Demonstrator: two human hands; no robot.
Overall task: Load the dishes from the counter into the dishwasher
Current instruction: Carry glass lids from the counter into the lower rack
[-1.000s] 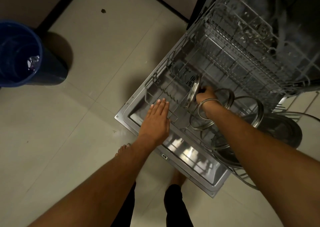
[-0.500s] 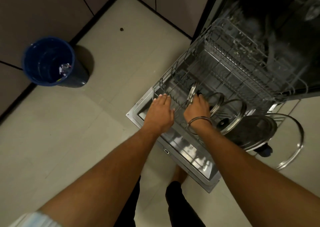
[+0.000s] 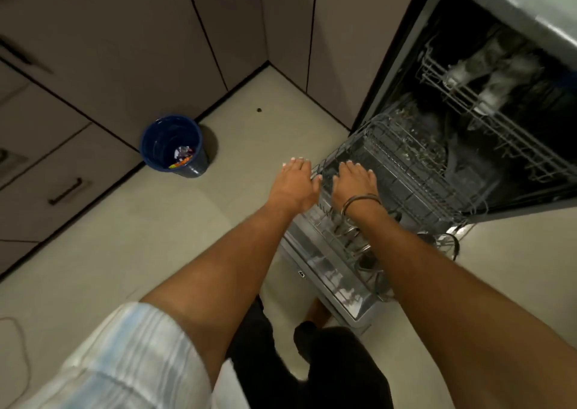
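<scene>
The dishwasher stands open at the right, its door (image 3: 331, 279) folded down to the floor. The lower wire rack (image 3: 402, 171) is pulled out over the door. Glass lids (image 3: 352, 240) stand in the rack's near part, mostly hidden under my right forearm. My left hand (image 3: 293, 184) hovers flat, fingers straight, at the rack's left front corner. My right hand (image 3: 354, 184), a bangle on its wrist, lies flat over the rack's front rim. Neither hand holds anything. The upper rack (image 3: 487, 96) inside holds blurred dishes.
A blue waste bin (image 3: 173, 145) with scraps stands on the tiled floor by the cabinets at left. Grey cabinet doors line the back. A lid rim and dark knob (image 3: 445, 243) lie at the door's right edge. My legs stand right before the door.
My right hand let go of the glass lid standing in the rack. Both hands now lie flat at the rack's front left. The view tilted up, showing more cabinets and the upper rack.
</scene>
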